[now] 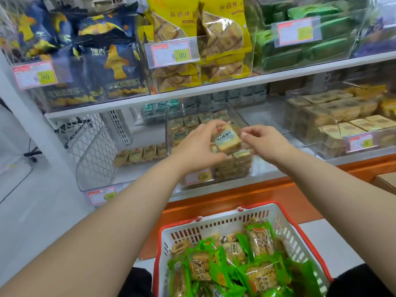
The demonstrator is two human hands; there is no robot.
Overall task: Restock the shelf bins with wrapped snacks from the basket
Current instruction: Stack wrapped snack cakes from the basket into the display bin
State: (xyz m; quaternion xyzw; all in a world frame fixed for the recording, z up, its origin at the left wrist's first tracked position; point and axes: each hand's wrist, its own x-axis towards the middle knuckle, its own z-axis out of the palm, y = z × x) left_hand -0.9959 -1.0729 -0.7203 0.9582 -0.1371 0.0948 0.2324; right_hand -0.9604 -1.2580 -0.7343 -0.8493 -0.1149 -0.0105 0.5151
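Nearest the camera, the white basket (285, 213) with its orange rim sits full of green-wrapped snacks (260, 273), so restocking looks only partly done. Above it, the left hand (199, 144) and right hand (263, 142) both pinch one yellow wrapped snack (227, 139) over the clear shelf bin (216, 179) stacked with matching packets. Next, I judge, it must be lowered flat onto that stack and released.

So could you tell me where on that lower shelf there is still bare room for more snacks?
The left bin is mostly bare in front of its single back row of snacks. Bare shelf also shows between the middle bin and the right bin. The middle bin, where both hands hold a snack, is crowded.
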